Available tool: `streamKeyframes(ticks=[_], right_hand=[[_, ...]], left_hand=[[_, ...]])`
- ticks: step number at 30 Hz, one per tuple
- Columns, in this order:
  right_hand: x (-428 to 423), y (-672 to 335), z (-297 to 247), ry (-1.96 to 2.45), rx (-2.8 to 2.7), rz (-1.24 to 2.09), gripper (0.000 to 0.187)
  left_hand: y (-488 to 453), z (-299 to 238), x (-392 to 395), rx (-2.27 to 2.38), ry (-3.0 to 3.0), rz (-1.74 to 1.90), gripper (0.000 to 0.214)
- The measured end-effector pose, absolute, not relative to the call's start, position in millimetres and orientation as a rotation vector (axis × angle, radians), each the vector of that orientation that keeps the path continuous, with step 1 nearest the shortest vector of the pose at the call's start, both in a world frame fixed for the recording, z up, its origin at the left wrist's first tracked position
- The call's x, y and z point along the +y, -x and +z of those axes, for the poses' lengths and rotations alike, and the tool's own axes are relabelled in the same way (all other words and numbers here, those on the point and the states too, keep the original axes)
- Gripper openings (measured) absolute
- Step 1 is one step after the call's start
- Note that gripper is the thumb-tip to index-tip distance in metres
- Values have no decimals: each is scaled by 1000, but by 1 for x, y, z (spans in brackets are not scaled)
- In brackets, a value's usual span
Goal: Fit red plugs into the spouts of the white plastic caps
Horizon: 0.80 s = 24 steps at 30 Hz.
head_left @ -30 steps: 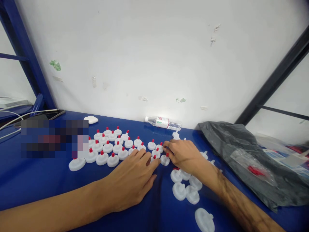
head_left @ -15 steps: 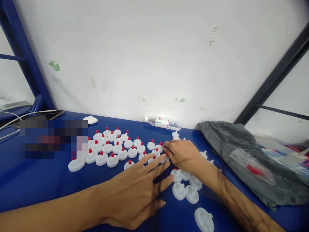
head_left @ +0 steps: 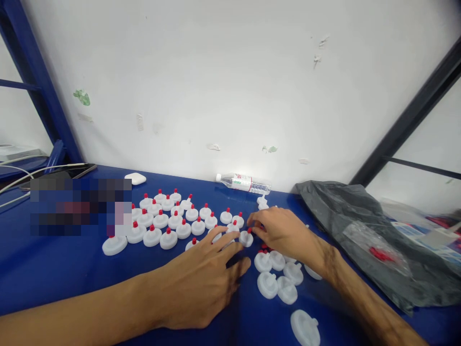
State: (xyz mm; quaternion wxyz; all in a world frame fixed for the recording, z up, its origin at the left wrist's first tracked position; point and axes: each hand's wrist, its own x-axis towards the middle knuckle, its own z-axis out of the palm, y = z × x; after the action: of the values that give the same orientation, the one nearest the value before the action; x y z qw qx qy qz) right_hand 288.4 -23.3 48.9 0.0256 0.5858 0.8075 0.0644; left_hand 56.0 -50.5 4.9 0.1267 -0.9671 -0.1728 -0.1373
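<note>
Several white round discs with red caps (head_left: pixel 161 219) stand in rows on the blue table (head_left: pixel 46 269). My left hand (head_left: pixel 203 281) lies flat with fingers spread, its fingertips touching the discs at the right end of the rows. My right hand (head_left: pixel 283 230) hovers just right of it, fingers curled in a pinch at a red-capped disc (head_left: pixel 246 237); what the fingers hold is hidden. Several white discs without red caps (head_left: pixel 277 278) lie below and right of my right hand, with one more (head_left: pixel 305 327) near the front edge.
A clear plastic bottle (head_left: pixel 244 183) lies against the white wall. A white earbud case (head_left: pixel 135 179) sits at the back left, beside cables and a phone (head_left: pixel 61 171). A grey plastic bag (head_left: pixel 363 230) with red caps inside covers the right side. Blue shelf posts rise at both sides.
My left hand slid back toward me, spread its fingers, then settled with fingertips at the row's right end. My right hand shifted slightly right. One capped disc now shows left of my left fingers.
</note>
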Motion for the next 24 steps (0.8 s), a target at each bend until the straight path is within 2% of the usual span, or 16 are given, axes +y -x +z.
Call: streamKeyframes(ticks=[4, 8, 16, 24], right_hand=[[-24, -286, 53, -1887, 2439, 341, 29], [-22, -290, 51, -1965, 2312, 389, 30], [-20, -292, 45, -1958, 2198, 329, 24], [-18, -291, 46, -1929, 2204, 284, 20]], left_hand=[[-51, 17, -54, -411, 2945, -443, 54], [-50, 24, -56, -251, 3006, -412, 53], [-50, 13, -53, -351, 2990, -403, 56], [-54, 12, -52, -426, 2932, -390, 38]])
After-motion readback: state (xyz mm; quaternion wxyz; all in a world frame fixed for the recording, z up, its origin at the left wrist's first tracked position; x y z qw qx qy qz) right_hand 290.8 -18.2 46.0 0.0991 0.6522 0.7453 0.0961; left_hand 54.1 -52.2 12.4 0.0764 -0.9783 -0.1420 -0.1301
